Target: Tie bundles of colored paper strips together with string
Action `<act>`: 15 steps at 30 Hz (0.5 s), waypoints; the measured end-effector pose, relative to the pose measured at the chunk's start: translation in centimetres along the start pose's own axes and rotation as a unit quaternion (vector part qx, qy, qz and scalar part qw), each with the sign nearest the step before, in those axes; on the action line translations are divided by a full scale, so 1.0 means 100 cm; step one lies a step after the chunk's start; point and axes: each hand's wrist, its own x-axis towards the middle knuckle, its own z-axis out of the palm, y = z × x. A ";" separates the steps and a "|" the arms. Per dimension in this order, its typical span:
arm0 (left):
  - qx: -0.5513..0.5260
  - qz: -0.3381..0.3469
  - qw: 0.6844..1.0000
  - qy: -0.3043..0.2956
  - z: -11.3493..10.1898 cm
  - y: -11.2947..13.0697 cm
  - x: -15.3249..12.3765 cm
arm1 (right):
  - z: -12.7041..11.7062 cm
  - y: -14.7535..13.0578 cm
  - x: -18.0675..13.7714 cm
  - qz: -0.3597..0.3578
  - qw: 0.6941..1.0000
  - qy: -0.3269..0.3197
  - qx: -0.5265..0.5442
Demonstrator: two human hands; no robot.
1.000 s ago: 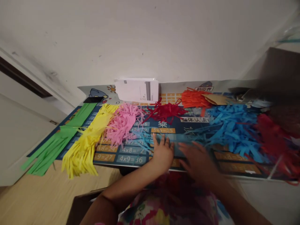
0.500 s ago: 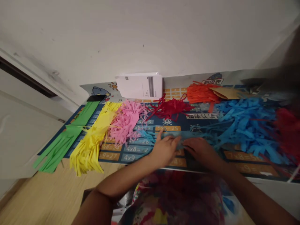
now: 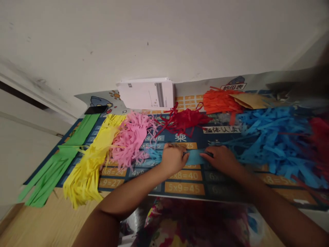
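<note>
1. A worktop covered by a dark printed mat stands against a white wall. Wooden floor shows below the left forearm.
2. The blue paper strip lies flat between the hands, its long axis running left to right. The curled left hand pinches one end and the right hand pinches the other.
3. Just nearer than the hands, the mat reads "5×9=45". Pink shreds lie left of the left hand, and blue shreds lie right of the right hand.
</note>
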 end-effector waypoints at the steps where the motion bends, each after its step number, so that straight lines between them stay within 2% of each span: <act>1: 0.001 0.000 1.000 0.002 0.002 -0.002 0.000 | 0.003 0.002 -0.001 0.006 1.000 0.008 0.003; 5: 0.009 0.003 1.000 0.000 0.006 -0.007 0.003 | 0.007 0.008 -0.004 0.019 0.999 0.031 0.003; 15: -0.001 0.009 0.999 -0.037 0.001 -0.007 0.004 | 0.009 0.011 -0.002 0.018 0.998 0.047 0.033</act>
